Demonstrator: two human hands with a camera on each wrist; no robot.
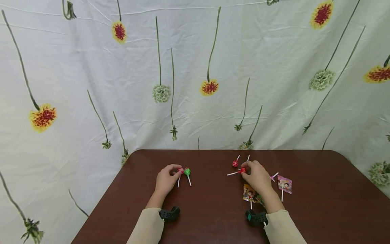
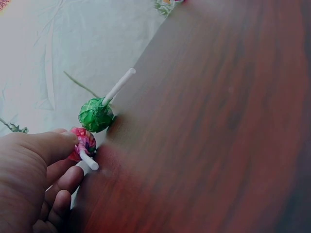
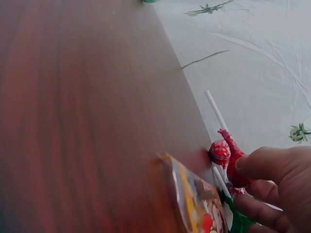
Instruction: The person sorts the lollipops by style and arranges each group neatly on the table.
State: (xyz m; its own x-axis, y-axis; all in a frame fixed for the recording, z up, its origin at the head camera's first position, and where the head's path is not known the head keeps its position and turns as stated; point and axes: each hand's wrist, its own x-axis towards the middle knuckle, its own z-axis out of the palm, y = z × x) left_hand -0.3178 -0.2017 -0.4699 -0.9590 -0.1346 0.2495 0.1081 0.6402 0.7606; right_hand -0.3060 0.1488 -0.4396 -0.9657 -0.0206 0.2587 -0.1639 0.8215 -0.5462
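On the left half of the table, my left hand (image 1: 166,179) pinches a pink-red wrapped lollipop (image 2: 86,141) by its round head, the white stick pointing toward me. A green wrapped lollipop (image 2: 95,115) lies right beside it. Farther right, the thumb and fingers of my right hand (image 1: 256,175) grip a red wrapped lollipop (image 3: 235,167); its white stick points left in the head view. Just behind that hand is another red lollipop (image 1: 235,163). Below the fingers, a green wrapper (image 3: 240,219) shows partly, the rest hidden by the hand.
A flat orange lollipop packet (image 1: 250,194) lies near the right wrist, and a pink packet (image 1: 284,184) with a white stick lies to its right. Between the hands stretches the dark brown table (image 1: 210,200). Behind it hangs a white flower-print cloth (image 1: 189,112).
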